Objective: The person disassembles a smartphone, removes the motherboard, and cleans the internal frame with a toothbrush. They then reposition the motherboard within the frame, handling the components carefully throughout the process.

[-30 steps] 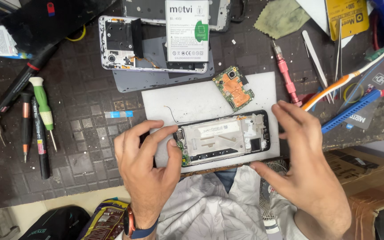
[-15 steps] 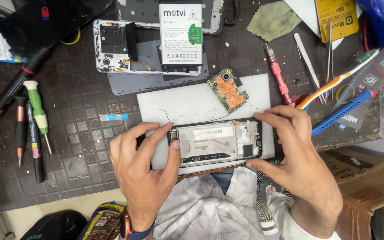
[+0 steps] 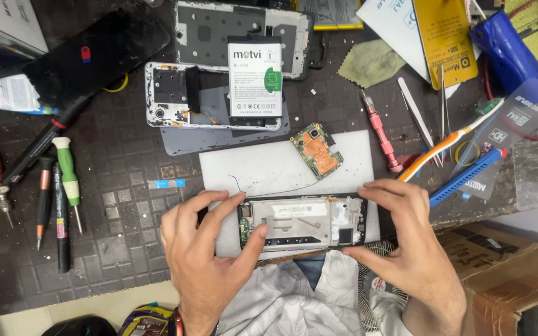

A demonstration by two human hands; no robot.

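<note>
An opened phone frame [image 3: 303,223] with bare metal inside lies across the near edge of a white pad [image 3: 263,165]. My left hand [image 3: 203,249] grips its left end, thumb pressing by the small green board at that corner. My right hand [image 3: 406,242] clasps the right end between fingers and thumb. A thin black wire [image 3: 263,190] curls on the pad just behind the frame. A green and orange circuit board [image 3: 317,151] rests at the pad's far right.
A white battery [image 3: 254,76] lies on a phone back shell [image 3: 175,96] behind the pad. Screwdrivers [image 3: 68,180] lie at the left, a pink screwdriver [image 3: 379,130], tweezers [image 3: 418,121], a toothbrush [image 3: 453,140] and a blue pry tool [image 3: 468,177] at the right. A cardboard box [image 3: 505,267] sits lower right.
The view has shifted slightly. My left thumb has moved onto the frame's left corner, and my right hand has closed more tightly around the right end.
</note>
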